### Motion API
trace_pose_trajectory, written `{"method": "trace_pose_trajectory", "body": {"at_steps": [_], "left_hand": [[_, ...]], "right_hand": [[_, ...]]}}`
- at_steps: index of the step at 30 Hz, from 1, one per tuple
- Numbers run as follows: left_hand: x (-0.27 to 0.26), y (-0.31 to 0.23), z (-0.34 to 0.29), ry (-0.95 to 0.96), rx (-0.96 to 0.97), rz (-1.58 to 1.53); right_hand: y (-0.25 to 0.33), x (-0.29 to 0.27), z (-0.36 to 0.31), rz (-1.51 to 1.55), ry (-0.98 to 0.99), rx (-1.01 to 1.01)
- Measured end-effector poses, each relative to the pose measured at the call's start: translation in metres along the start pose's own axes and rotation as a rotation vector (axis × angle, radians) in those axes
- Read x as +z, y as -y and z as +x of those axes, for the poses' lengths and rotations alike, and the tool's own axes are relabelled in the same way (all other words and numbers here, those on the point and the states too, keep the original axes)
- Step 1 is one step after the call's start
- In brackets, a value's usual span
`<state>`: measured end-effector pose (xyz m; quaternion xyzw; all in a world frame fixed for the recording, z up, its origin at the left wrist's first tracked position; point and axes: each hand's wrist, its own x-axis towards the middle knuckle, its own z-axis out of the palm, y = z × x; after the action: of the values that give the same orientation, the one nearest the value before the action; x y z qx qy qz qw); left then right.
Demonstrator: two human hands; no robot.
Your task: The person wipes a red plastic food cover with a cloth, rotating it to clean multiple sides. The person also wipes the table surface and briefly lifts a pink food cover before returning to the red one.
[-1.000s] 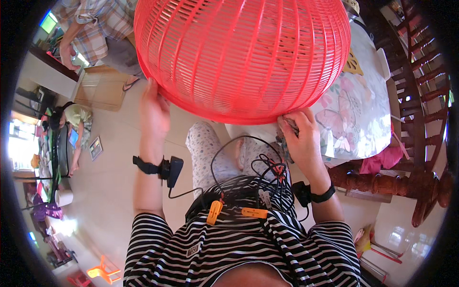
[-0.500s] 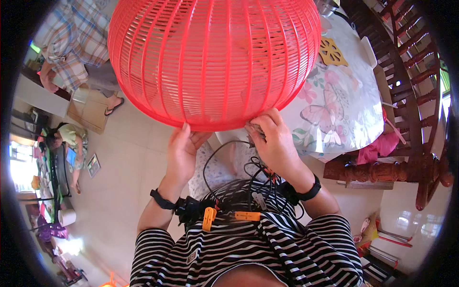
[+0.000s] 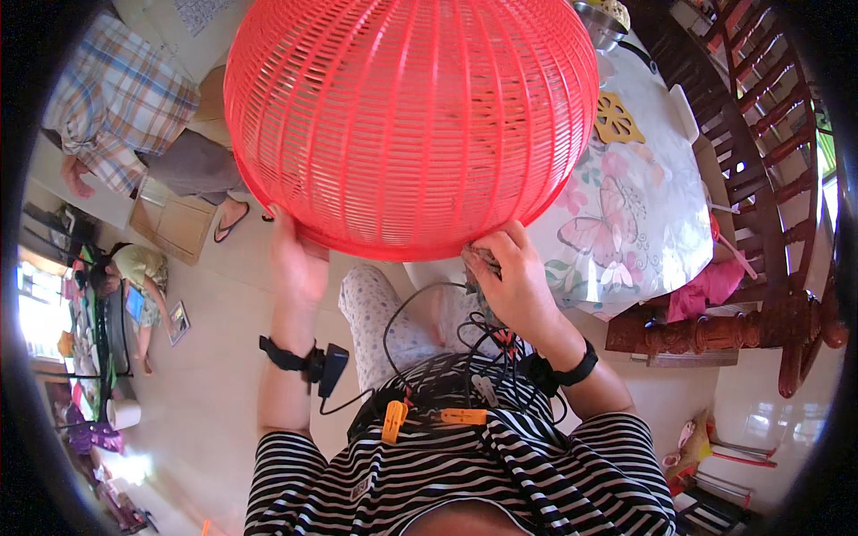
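Note:
A large red slatted plastic dome [image 3: 411, 134], shaped like a food cover, fills the upper middle, its rim facing me. My left hand [image 3: 297, 259] grips the rim at its left side; some fingers are hidden behind it. On the right part of the rim, my right hand [image 3: 511, 268] pinches a small crumpled grey-brown cloth [image 3: 483, 257] against the edge. Black straps circle both wrists, and a small black box [image 3: 332, 368] sits on the left one. Black cables [image 3: 478, 335] hang in front of my striped shirt, with orange clips [image 3: 393, 422] fastened on it.
At the right stands a table with a butterfly-print cover [image 3: 617, 223], holding a yellow trivet [image 3: 618, 118] and a metal bowl [image 3: 601, 25]. Dark wooden railings [image 3: 760, 179] flank it. A person in plaid [image 3: 125, 89] is at upper left, another person [image 3: 143, 277] below.
My left hand has slid left along the rim and its wrist has turned, showing the black box. The red dome has shifted slightly. The plaid-shirted person's leg and hand have moved.

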<state>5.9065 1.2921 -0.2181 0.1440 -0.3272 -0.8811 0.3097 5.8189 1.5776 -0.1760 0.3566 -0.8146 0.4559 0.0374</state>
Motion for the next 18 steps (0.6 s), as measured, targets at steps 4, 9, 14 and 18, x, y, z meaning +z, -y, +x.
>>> {"method": "trace_pose_trajectory", "body": {"at_steps": [4, 9, 14, 18], "left_hand": [[0.026, -0.005, -0.017, 0.192, -0.041, -0.130], [0.035, -0.030, 0.012, 0.082, 0.075, -0.232], [0.068, -0.082, 0.037, -0.087, 0.109, -0.268], [0.069, -0.121, 0.039, -0.013, 0.228, -0.179]], "right_hand": [[-0.005, -0.004, 0.000, 0.056, 0.021, 0.006], [0.007, -0.019, 0.000, 0.161, 0.034, -0.007], [0.000, -0.042, -0.009, 0.346, -0.094, 0.155], [-0.007, -0.067, -0.016, 0.458, -0.140, 0.285]]}}
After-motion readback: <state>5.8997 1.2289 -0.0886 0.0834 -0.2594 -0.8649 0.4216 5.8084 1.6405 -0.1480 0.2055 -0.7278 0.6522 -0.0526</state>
